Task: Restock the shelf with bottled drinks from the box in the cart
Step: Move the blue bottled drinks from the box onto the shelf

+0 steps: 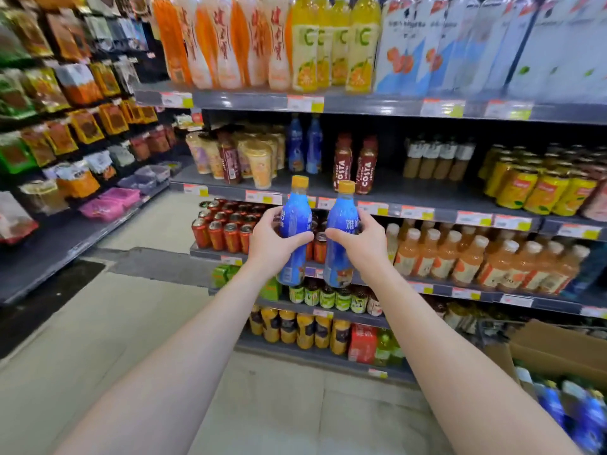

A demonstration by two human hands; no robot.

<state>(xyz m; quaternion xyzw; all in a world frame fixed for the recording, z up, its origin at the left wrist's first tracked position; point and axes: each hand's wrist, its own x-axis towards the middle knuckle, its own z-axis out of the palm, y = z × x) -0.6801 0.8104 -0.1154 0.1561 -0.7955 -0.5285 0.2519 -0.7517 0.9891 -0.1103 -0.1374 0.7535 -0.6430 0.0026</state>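
While left hand (269,239) and right hand (359,241) each clamp blue bottle (295,221) mid-body, bottles nearly touching: knock risks slip, or toppling shelf row (305,149) beyond grip.

Bright, even shop light from overhead. White glare streaks the grey shelf edge (368,105) toward twelve o'clock. Wide-angle bending bows the shelves at three and nine o'clock. Snack packets (49,103) and boxed bottles (571,412) at five o'clock smear soft.
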